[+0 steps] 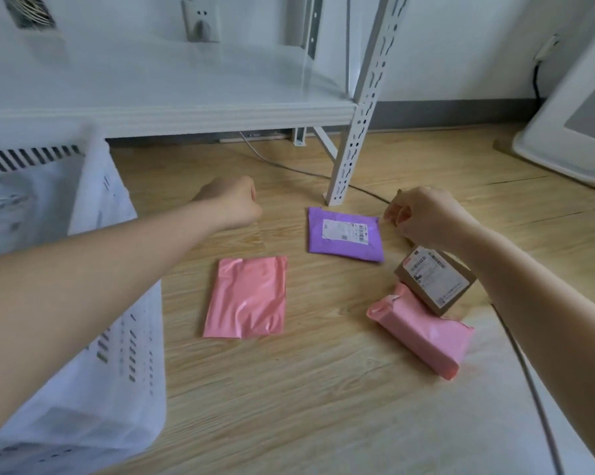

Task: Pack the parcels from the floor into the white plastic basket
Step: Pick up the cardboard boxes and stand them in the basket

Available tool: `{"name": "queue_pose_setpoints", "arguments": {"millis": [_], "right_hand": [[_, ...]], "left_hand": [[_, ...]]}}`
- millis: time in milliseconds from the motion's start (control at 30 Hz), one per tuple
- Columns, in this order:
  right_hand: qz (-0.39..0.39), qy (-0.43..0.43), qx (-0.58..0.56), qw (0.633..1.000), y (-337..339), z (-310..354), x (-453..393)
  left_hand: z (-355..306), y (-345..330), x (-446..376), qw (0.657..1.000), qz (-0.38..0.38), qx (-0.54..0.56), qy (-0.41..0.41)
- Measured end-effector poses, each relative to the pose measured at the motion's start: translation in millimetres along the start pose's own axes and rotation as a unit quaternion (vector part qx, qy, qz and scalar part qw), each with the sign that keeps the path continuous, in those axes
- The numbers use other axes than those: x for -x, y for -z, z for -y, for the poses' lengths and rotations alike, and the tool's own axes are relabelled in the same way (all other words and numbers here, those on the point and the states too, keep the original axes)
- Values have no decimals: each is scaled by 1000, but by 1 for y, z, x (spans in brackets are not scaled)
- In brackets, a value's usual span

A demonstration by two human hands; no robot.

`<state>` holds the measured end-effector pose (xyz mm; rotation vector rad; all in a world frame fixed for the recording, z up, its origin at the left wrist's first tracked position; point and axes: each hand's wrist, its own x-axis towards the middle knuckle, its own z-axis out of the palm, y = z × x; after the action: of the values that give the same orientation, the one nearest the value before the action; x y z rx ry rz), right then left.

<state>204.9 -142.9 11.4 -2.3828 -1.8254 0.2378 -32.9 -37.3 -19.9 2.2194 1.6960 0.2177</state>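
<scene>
White shelf rack [361,108], floor cable [529,378]

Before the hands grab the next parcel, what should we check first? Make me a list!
1. Parcels left on the floor: purple parcel, flat pink parcel, puffy pink parcel, brown box. Not ok, all four still unpacked.
2. Left hand free: closed in a loose fist with nothing seen in it. Ok.
3. Right hand free: fingers curled, nothing seen in it. Ok.
4. White plastic basket within reach: right beside the left arm. Ok.
5. Room in the basket: its inside is blurred. Cannot tell.
6. Grey cable on the floor runs past the puffy pink parcel; whether it touches any parcel: cannot tell.
</scene>
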Motion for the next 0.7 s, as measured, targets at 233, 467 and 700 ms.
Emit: {"name": "queue_pose_setpoints", "arguments": {"millis": [233,467,700], "right_hand": [[8,-81,-44,996,-18,-95,-21],[22,-154,-102,983,-53,-166,-39],[97,-234,-259,932,-90,-221,-55]], "left_hand": [[-89,-79,-26,998,50,41,-28],[-165,-154,-43,983,144,115,4],[-198,-221,-43,938,236,242,72]]}}
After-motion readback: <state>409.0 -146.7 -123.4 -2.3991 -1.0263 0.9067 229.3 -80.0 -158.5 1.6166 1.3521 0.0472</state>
